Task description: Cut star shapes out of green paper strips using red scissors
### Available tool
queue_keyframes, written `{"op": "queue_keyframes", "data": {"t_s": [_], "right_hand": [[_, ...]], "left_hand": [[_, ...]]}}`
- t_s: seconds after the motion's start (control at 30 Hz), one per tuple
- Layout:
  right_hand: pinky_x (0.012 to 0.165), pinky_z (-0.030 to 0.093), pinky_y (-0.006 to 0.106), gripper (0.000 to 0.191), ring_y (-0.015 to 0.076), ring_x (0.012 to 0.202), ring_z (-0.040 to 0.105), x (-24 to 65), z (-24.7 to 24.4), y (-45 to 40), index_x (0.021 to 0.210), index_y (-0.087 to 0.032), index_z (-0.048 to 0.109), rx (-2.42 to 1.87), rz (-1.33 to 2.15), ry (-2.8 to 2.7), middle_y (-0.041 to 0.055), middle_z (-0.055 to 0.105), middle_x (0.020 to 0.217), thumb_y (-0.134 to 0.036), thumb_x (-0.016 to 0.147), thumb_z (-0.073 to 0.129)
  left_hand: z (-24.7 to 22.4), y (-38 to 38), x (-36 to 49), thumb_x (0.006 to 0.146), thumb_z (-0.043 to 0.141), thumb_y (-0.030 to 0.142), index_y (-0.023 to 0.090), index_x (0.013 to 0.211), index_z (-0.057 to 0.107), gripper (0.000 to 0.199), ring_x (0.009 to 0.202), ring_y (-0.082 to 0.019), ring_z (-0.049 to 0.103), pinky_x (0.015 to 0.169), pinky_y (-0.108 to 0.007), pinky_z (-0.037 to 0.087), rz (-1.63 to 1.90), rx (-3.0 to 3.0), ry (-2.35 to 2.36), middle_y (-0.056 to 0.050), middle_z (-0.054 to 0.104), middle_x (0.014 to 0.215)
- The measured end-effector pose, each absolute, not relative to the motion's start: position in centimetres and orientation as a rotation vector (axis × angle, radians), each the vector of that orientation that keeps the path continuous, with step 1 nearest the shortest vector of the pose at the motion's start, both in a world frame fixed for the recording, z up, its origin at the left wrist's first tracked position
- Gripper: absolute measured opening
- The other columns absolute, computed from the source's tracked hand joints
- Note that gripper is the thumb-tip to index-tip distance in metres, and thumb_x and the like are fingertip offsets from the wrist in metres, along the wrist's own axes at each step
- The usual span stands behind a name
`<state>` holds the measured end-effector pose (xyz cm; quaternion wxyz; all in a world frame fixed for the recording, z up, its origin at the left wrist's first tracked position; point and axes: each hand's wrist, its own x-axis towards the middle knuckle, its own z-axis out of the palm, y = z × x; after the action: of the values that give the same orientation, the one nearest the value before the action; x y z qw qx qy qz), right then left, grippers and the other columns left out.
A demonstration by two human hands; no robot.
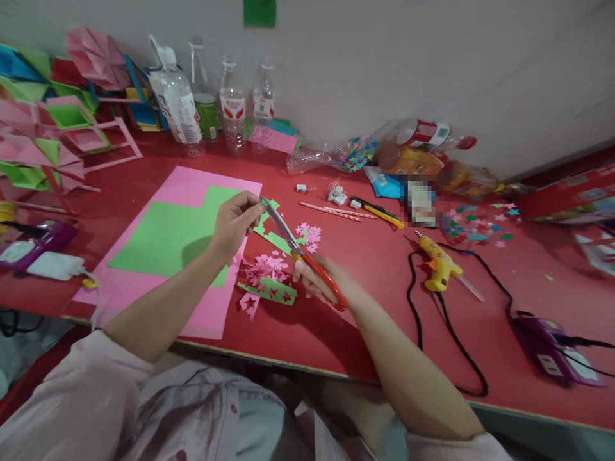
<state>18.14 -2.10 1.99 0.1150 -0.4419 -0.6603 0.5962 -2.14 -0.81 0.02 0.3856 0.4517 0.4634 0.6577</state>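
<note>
My left hand (235, 221) is closed in a pinch on a small green paper piece (266, 202). My right hand (310, 282) grips red-handled scissors (327, 280), their blades pointing up and left to the paper at my left fingertips. Whether the blades touch the paper I cannot tell. Below the hands lie pink paper scraps (266, 269) and a green strip with star-shaped holes (276, 293). Small pink stars (310, 235) are heaped beyond the scissors. Under my left forearm a green sheet (161, 234) rests on a larger pink sheet (192, 186).
Plastic bottles (233, 112) stand along the wall on the red table (369, 275). To the right lie a yellow glue gun (439, 266) with a looping cord, a utility knife (379, 213) and scattered stars (475, 224). Folded paper pieces (43, 147) crowd the left.
</note>
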Motion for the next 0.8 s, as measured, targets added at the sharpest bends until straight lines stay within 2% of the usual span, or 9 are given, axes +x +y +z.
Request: {"op": "queue_keyframes", "data": {"t_s": [0.3,0.6,0.8], "right_hand": [[0.049,0.046,0.024,0.043,0.0043,0.033,0.032,18.6,2.3,-1.7,0.067,-0.018,0.051,-1.27,1.73,-1.989,-0.0115,0.031,0.038,-0.06,0.077,0.057],[0.038,0.04,0.021,0.043,0.0044,0.026,0.027,17.8,1.9,-2.3,0.062,-0.021,0.044,-1.345,1.754,-1.867,-0.0118,0.028,0.033,-0.057,0.084,0.049],[0.035,0.04,0.022,0.045,0.0058,0.026,0.032,17.0,1.4,-2.4,0.058,-0.021,0.041,-1.454,1.763,-1.856,-0.0087,0.034,0.033,-0.056,0.086,0.048]], "left_hand": [[0.2,-0.8,-2.5,0.069,0.059,0.02,0.018,0.06,0.052,0.011,0.034,-0.003,0.033,0.034,-0.017,0.023,1.62,1.109,1.13,0.006,0.045,0.041],[0.1,-0.6,-2.6,0.068,0.059,0.019,0.018,0.06,0.051,0.012,0.034,-0.002,0.032,0.034,-0.017,0.02,1.571,1.045,1.11,0.007,0.045,0.041],[-0.1,-0.7,-2.0,0.071,0.057,0.022,0.019,0.061,0.047,0.014,0.035,-0.002,0.032,0.035,-0.017,0.021,1.595,1.003,1.106,0.007,0.045,0.043]]}}
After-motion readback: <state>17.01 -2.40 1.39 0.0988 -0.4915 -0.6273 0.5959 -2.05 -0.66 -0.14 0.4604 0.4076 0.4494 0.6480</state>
